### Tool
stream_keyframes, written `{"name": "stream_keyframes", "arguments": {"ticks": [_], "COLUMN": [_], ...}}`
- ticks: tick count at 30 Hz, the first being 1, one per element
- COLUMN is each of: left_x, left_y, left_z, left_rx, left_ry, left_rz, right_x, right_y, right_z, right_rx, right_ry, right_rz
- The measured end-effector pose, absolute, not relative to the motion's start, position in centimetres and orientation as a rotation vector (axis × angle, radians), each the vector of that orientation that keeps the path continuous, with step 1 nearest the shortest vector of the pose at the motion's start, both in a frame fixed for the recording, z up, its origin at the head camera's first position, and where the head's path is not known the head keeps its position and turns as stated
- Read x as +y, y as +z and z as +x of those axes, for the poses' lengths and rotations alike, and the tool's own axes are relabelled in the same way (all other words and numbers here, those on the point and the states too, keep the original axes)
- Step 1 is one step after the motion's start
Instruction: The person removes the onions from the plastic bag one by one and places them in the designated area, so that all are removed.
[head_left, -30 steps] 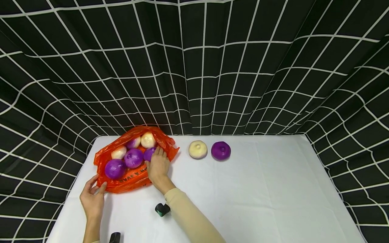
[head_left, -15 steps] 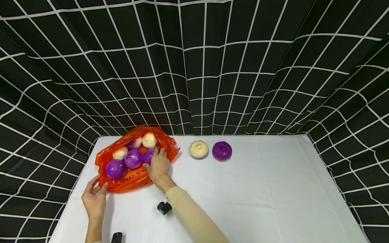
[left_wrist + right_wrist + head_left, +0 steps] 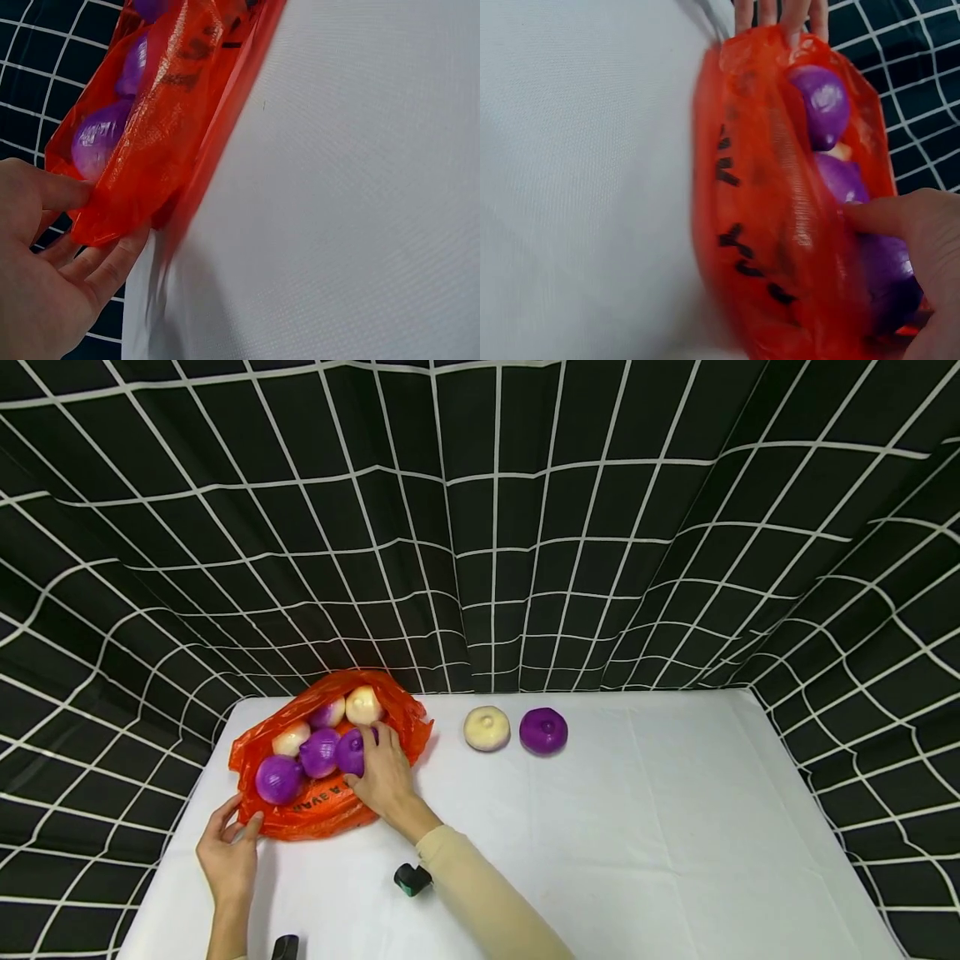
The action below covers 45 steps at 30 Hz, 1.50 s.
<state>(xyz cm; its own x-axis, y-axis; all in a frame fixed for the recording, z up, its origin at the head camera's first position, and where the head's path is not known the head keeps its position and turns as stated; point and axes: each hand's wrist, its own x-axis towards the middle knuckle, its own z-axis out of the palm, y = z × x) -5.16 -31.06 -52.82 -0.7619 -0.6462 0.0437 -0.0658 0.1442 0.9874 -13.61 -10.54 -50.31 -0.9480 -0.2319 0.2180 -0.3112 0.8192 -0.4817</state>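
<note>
A red plastic bag (image 3: 330,814) lies with its mouth spread at the left of the table, several purple and whitish onions inside. At its near left corner my left hand (image 3: 228,856) pinches the bag's edge between thumb and fingers; the left wrist view shows the film between them. My right hand (image 3: 386,774) reaches into the right part of the bag and grips a purple onion (image 3: 350,752), its fingers over the far side and the thumb at the near side. Touching that onion is another purple onion (image 3: 319,753). In the right wrist view, the thumb (image 3: 881,215) crosses the bag's rim.
To the right of the bag, a whitish onion (image 3: 487,728) and a dark purple onion (image 3: 543,732) sit side by side on the white tablecloth (image 3: 637,827). A black curtain with a white grid (image 3: 570,527) surrounds the table's back and sides.
My right hand has shifted slightly left with the purple onion, its fingers now curled round it. The neighbouring purple onions have turned, their tips pointing differently. My left hand stays on the bag's corner.
</note>
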Motion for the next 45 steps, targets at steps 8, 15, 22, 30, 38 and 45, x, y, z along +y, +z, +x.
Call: {"name": "stream_keyframes", "arguments": {"ticks": [8,15,22,30,38,45], "left_x": [-30.8,-30.7,-30.6,-30.6,-30.5,-30.5], "left_y": [-52.5,-52.4,-52.3,-52.4,-52.5,-52.5], "left_z": [-5.1,-4.9,-5.0,-5.0,-4.9,-4.9], "left_rx": [-2.012,-2.038,-2.074,-2.017,-2.043,-2.019], "left_ry": [-1.615,-1.596,-1.551,-1.618,-1.602,-1.627], "left_rz": [0.685,0.687,0.691,0.682,0.717,0.708], "right_x": [-9.5,-8.4,-6.7,-4.5,-2.8,-0.9], "right_y": [-49.4,-48.4,-47.7,-47.5,-47.8,-47.5], "right_z": [-12.8,-12.2,-12.0,-11.9,-11.5,-11.2], "right_rx": [-2.745,-2.664,-2.654,-2.629,-2.613,-2.550], "right_ry": [0.752,0.683,0.695,0.834,0.962,1.030], "right_rz": [0.585,0.668,0.718,0.636,0.586,0.579]}}
